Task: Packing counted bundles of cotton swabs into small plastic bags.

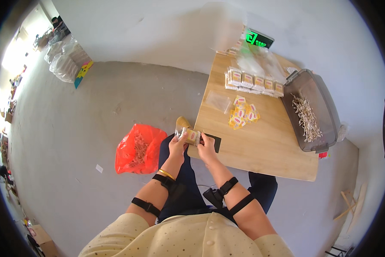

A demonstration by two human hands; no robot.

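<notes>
In front of me, at the table's left edge, I hold a small clear-bagged pack of cotton swabs (191, 136) with a yellow and white label card. My left hand (177, 147) is closed on its left side, where loose clear film sticks out. The fingers of my right hand (206, 150) are closed at its right end. Beneath the right hand, a dark flat item (217, 143) lies on the wooden table (261, 152). Farther up the table are a heap of yellow and white label cards (242, 113) and some flat clear bags (218, 102).
Finished-looking packs (254, 81) stand in rows at the back, beside clear plastic film (250, 64). A grey bin (325, 107) at the right holds loose cotton swabs (306, 118). On the floor at left sits a red plastic bag (123, 152) with swabs inside.
</notes>
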